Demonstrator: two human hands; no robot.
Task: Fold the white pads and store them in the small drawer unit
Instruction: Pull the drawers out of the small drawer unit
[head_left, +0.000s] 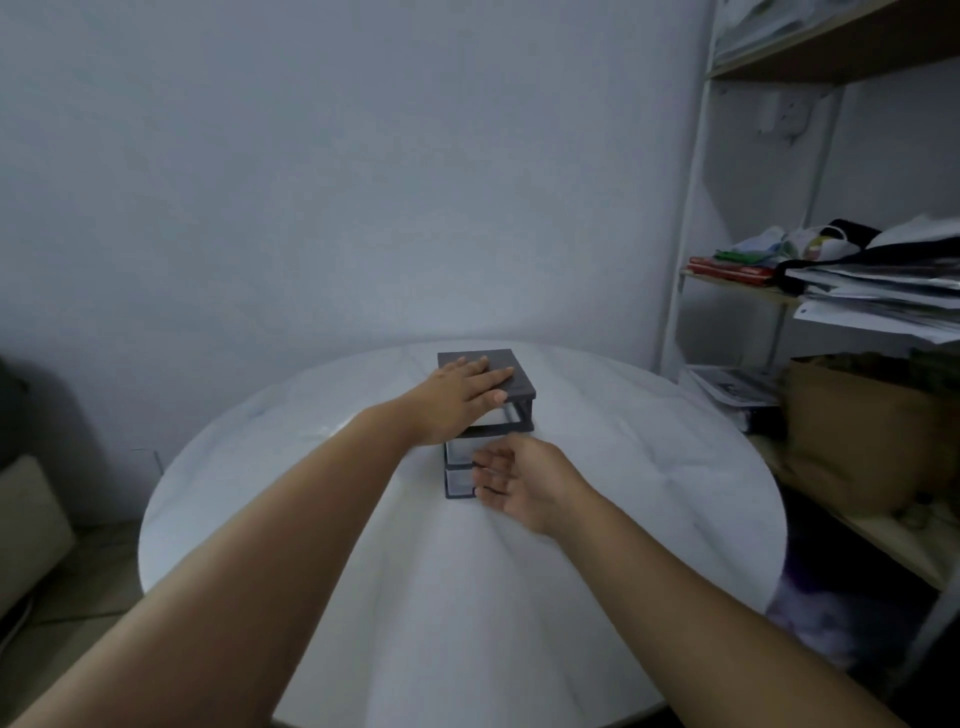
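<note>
One drawer unit (485, 410) stands on the round white bench (649, 467), toward 12 o'clock from the person. It is a small grey frame with pale drawers; two lower fronts show at its 6 o'clock face, and a third slot sits above them, partly hidden.

The left hand (460, 387) lies flat on the unit's top, fingers (493, 375) spread and gripping nothing, pressing down to steady it. The right hand (519, 480) is at the lower drawer fronts, fingers loosely curled toward them; whether they touch a front I cannot tell.

No white pads show: none lie on the bench, and any inside the drawers cannot be made out.

The unit looks light and rigid, likely plastic, so it would slide or tip when a drawer is worked; holding the top is sensible. A drawer is best taken at its front edge. Pads would be soft and limp.
</note>
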